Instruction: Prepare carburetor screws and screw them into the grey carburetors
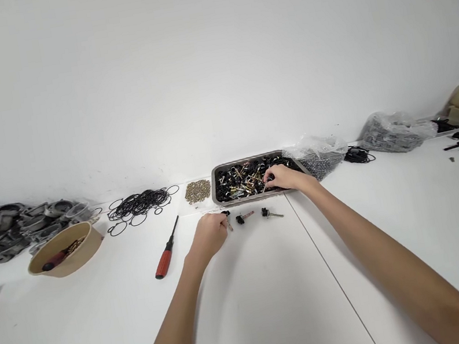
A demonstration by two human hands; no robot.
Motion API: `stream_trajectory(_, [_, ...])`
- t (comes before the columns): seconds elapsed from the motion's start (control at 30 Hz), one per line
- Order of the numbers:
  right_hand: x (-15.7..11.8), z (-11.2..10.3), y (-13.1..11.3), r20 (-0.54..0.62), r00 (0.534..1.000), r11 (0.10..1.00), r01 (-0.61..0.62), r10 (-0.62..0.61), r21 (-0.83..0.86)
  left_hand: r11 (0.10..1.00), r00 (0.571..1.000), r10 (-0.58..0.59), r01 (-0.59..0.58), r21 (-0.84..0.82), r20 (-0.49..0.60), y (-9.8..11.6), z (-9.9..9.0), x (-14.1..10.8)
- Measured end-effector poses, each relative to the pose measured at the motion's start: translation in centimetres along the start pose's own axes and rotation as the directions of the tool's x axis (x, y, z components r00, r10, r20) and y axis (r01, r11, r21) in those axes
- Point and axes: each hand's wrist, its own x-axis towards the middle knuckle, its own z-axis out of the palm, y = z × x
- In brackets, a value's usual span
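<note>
screwdriver lies lower left of centre, the left hand pinches a small black-headed part just below centre, two similar parts lie rightward, and the right hand dips into the metal tray right of centre, its grip unclear.

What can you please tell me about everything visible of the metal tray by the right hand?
The shallow grey tray looks metallic, rectangular with rounded corners and a raised rim. It sits flat on the white table, holding many small black and brass-coloured parts. The right hand reaches in over its front right corner; contact with the rim is unclear.
</note>
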Motion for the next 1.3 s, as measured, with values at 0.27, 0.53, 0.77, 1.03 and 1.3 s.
stream_trajectory(0.27, [-0.5,-0.7,-0.5,0.019,0.996,0.996,0.085,-0.086,0.033,1.0,1.0,0.014,-0.015,-0.01,-0.02,0.1,-0.1,-0.1])
stream_trajectory(0.53, [-1.0,-2.4,-1.2,-0.094,0.982,0.985,0.167,-0.163,0.037,0.999,0.998,0.034,-0.035,-0.03,-0.044,0.1,-0.1,-0.1])
stream_trajectory(0.77, [-2.2,-4.0,-3.8,-0.151,0.958,0.955,0.265,-0.245,0.133,0.986,0.993,0.044,-0.061,-0.152,-0.108,-0.1,0.1,0.0])
stream_trajectory(1.03, [-2.8,-2.0,-8.4,-0.041,0.908,0.818,0.395,-0.418,0.418,0.67,0.984,-0.112,-0.027,-0.742,-0.137,0.6,-0.5,0.5])
stream_trajectory(1.3, [-3.0,-1.3,-9.3,-0.048,0.903,0.807,0.405,-0.427,0.43,0.49,0.999,-0.049,0.015,-0.872,-0.011,1.0,-1.6,0.0])
